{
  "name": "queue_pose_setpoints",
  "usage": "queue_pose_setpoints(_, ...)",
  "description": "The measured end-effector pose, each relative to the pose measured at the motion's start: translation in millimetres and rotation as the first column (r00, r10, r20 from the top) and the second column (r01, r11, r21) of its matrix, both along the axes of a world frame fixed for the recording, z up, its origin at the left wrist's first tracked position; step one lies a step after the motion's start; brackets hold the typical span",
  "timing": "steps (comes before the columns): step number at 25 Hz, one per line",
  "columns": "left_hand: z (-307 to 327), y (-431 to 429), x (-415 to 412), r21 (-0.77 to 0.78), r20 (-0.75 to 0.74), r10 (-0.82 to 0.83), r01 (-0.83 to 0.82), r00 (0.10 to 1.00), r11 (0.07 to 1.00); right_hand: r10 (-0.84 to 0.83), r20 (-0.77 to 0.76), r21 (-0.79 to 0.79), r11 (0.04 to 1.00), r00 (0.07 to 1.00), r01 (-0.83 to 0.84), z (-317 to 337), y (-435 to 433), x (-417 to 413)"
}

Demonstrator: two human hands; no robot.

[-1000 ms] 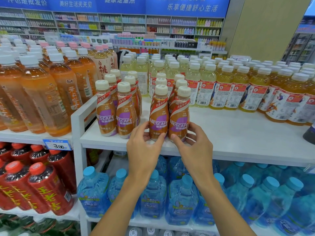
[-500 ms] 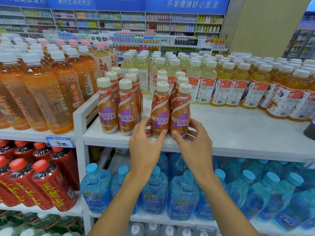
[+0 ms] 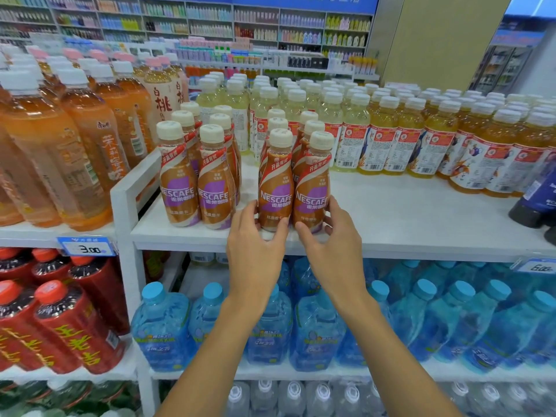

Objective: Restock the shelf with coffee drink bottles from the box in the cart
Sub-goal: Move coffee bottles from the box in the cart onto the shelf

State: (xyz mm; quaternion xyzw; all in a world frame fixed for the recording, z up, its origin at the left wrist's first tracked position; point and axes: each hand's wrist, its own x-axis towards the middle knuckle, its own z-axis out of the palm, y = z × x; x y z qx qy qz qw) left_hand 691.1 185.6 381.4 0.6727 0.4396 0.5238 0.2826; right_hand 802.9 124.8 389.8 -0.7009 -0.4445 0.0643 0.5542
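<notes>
Brown Nescafe coffee bottles with cream caps stand in two double rows on the white top shelf [image 3: 406, 218]. My left hand [image 3: 255, 239] holds the base of the left front coffee bottle [image 3: 275, 179] of the right-hand rows, thumb in front and fingers on its left side. My right hand [image 3: 332, 248] holds the base of the right front coffee bottle [image 3: 313, 182] in the same way. Both bottles stand upright near the shelf's front edge. A second group of coffee bottles [image 3: 195, 176] stands just to the left. The cart and box are out of view.
Yellow tea bottles [image 3: 391, 136] fill the back and right of the top shelf. Orange tea bottles [image 3: 69, 139] stand on the left shelf beyond a white divider [image 3: 126, 194]. Blue water bottles [image 3: 316, 323] and red bottles [image 3: 69, 323] sit on the shelves below. A dark bottle [image 3: 535, 200] stands at far right.
Both hands have stayed at the bases of the two front bottles, with fingers wrapped further round their sides. The two bottles sit slightly further back on the shelf.
</notes>
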Motion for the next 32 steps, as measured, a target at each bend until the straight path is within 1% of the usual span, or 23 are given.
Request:
queue_pose_setpoints(4,-2.2,-17.4,-8.3,0.023,-0.078,-0.055,0.057,0.995,0.998,0.058,0.072,-0.045,0.997,0.996,-0.055,3.7,-19.3,-4.9)
queue_pose_setpoints(9,-25.9,-68.1,-27.9,0.002,-0.272,-0.042,0.044,0.961,0.999,0.142,0.081,-0.154,0.980,0.987,-0.128,-5.1,-81.3,-9.8)
queue_pose_setpoints(12,-49.3,-117.4,-46.5,0.005,-0.337,-0.029,0.032,0.941,0.999,0.168,0.051,-0.213,0.965,0.984,-0.154,-28.7,-128.6,-11.7)
queue_pose_setpoints(15,-80.2,-173.4,-68.0,-0.017,-0.365,0.034,-0.043,0.930,0.999,0.190,-0.001,-0.304,0.935,0.982,-0.181,-66.6,-178.8,-16.5)
queue_pose_setpoints(16,-92.9,-193.1,-75.5,-0.037,-0.375,0.053,-0.072,0.926,0.997,0.190,-0.026,-0.311,0.931,0.981,-0.189,-82.6,-196.5,-19.7)
queue_pose_setpoints(19,-136.4,-252.6,-101.4,-0.183,-0.354,0.063,-0.135,0.933,0.974,0.153,-0.113,-0.272,0.946,0.982,-0.178,-131.4,-245.0,-33.0)
queue_pose_setpoints(21,-167.7,-291.7,-126.3,-0.294,-0.348,0.084,-0.194,0.934,0.936,0.137,-0.183,-0.324,0.927,0.973,-0.192,-165.0,-270.8,-46.0)
queue_pose_setpoints(23,-186.5,-331.0,-154.5,-0.395,-0.414,0.102,-0.280,0.905,0.875,0.166,-0.247,-0.373,0.893,0.955,-0.251,-199.8,-293.3,-64.2)
queue_pose_setpoints(25,-198.8,-365.5,-182.4,-0.436,-0.452,0.129,-0.345,0.883,0.831,0.177,-0.264,-0.396,0.876,0.948,-0.274,-229.3,-312.6,-82.9)
queue_pose_setpoints(26,-206.0,-381.9,-196.0,-0.454,-0.458,0.148,-0.374,0.877,0.809,0.190,-0.271,-0.430,0.853,0.944,-0.295,-235.4,-322.3,-92.6)
queue_pose_setpoints(29,-230.6,-425.2,-243.7,-0.524,-0.456,0.281,-0.509,0.845,0.683,0.265,-0.322,-0.499,0.768,0.909,-0.401,-247.4,-336.7,-129.2)
queue_pose_setpoints(32,-231.2,-460.0,-286.8,-0.557,-0.463,0.379,-0.596,0.801,0.579,0.362,-0.392,-0.546,0.648,0.846,-0.531,-263.1,-341.9,-172.4)
